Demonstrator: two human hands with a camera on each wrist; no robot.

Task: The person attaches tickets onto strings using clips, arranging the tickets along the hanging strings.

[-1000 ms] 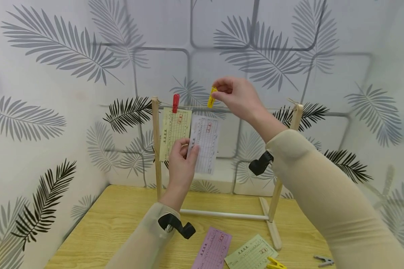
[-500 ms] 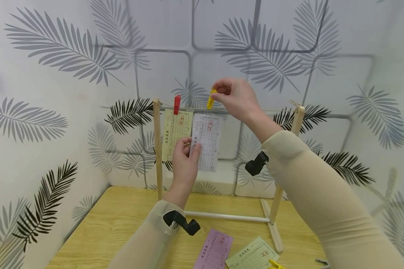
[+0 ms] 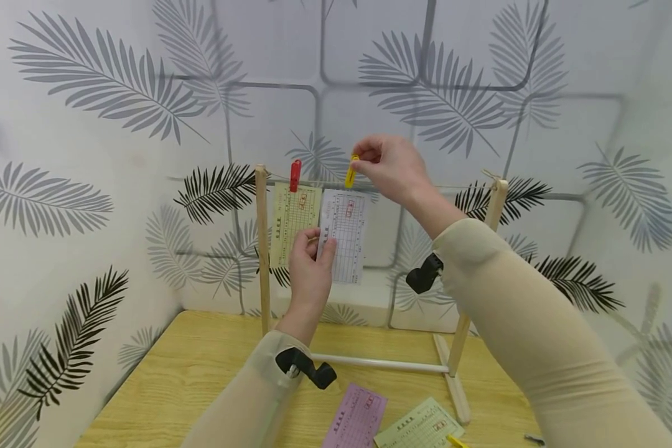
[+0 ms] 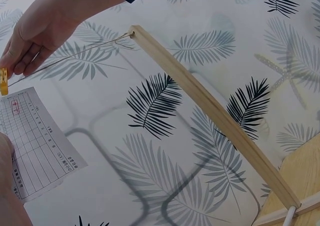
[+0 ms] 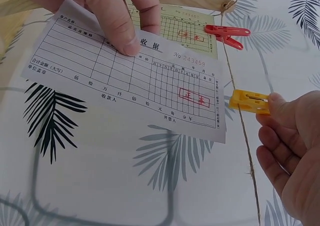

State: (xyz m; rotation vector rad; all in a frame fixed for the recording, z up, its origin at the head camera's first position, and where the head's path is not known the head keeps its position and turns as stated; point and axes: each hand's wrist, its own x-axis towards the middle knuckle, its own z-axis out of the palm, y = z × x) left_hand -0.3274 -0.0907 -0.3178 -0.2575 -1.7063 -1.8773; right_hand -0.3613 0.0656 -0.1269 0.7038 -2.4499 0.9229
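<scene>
My left hand (image 3: 312,261) pinches a white receipt slip (image 3: 346,236) by its left edge, thumb in front, and holds it just below the string (image 3: 425,185). My right hand (image 3: 394,168) pinches a yellow clothespin (image 5: 250,102) between thumb and fingertips. In the right wrist view, the clothespin's nose is at the string, a small gap from the slip's top edge (image 5: 221,117). To the left, a pale yellow slip (image 3: 282,218) hangs beneath a red clothespin (image 3: 295,176) clipped on the string; part of it is behind my left hand.
The string runs between two wooden posts (image 3: 262,261) (image 3: 495,205), joined low down by a white rod (image 3: 381,361). On the wooden table (image 3: 162,367) lie a purple slip (image 3: 354,417), another pale yellow slip (image 3: 417,426), a second yellow clothespin (image 3: 456,441) and a grey clip (image 3: 534,440) at the front.
My left hand has raised the white slip a little closer to the string. The yellow clothespin in my right hand has come down slightly onto the string's level. The head view has shifted slightly.
</scene>
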